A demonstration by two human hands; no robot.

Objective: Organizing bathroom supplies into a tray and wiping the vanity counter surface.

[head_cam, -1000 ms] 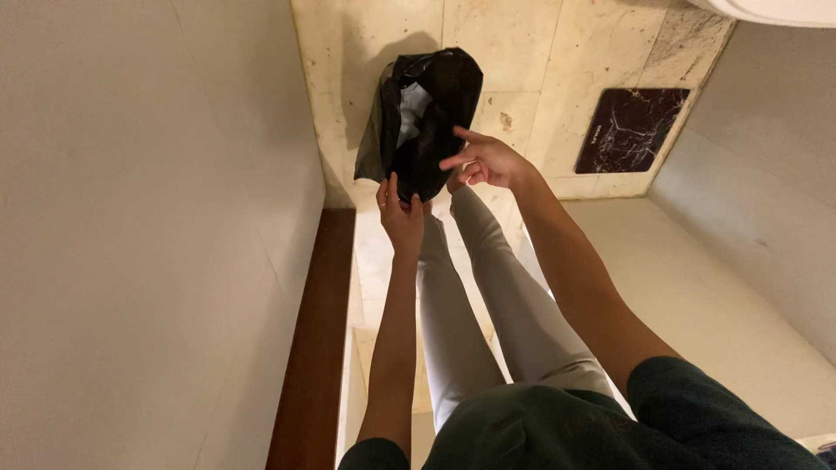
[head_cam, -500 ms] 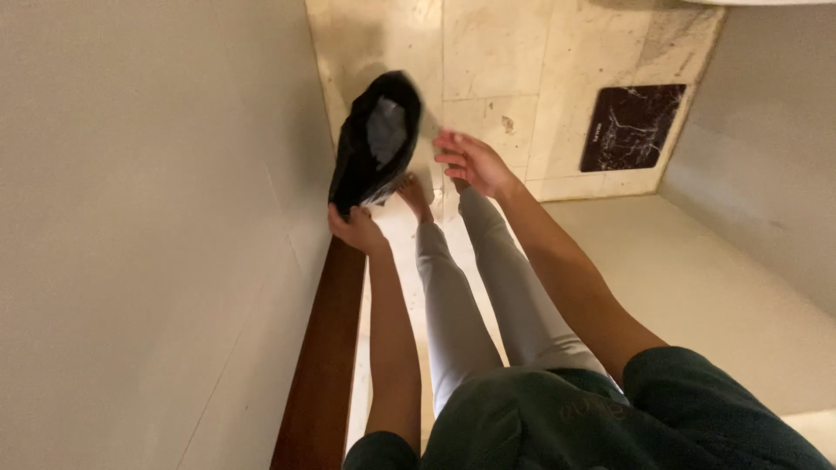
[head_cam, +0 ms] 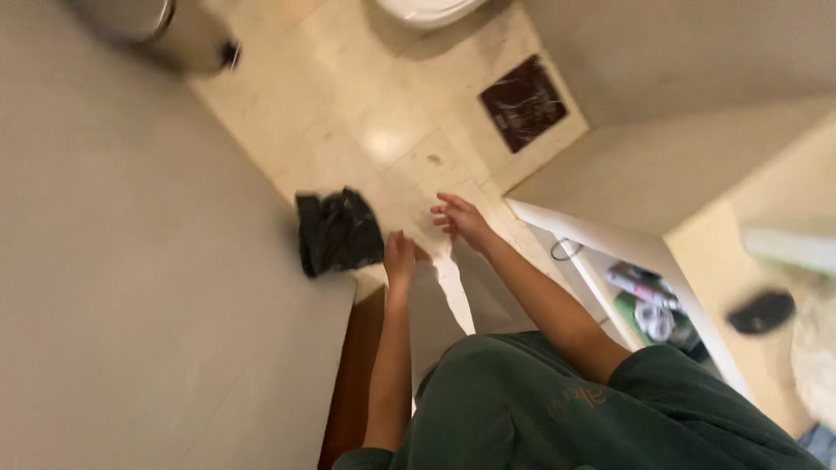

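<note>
Head view, looking down, frame blurred by motion. Left hand point(head_cam: 400, 258) is raised over the floor point(head_cam: 383, 113), its fingers point(head_cam: 394, 241) loosely curled with nothing visibly between them; blur leaves the exact spread unclear. The black bag point(head_cam: 338, 231) lies crumpled just to the left of those fingers, against the base of the grey wall point(head_cam: 131, 287), near the hand but apart from it as far as can be told. Right hand point(head_cam: 460, 219) is held out beyond the knees, fingers point(head_cam: 444, 211) spread open and empty, pointing toward the bag, which sits well to their left past the left hand. Light grey trouser legs point(head_cam: 453, 300) run beneath both hands; a dark green top point(head_cam: 540, 409) fills the lower frame. A brown wooden strip point(head_cam: 357, 365) runs along the foot of the wall below the left hand. Far beyond the fingers: a dark marble tile point(head_cam: 522, 103) set in the pale stone floor, the edge of a white toilet point(head_cam: 427, 10), and a metal bin point(head_cam: 165, 30) up to the left. To the right of the right hand, an open white cabinet point(head_cam: 601, 239) holds small items on a shelf, too blurred to identify; above it a pale worktop point(head_cam: 766, 209) carries a dark oblong object point(head_cam: 761, 312).
</note>
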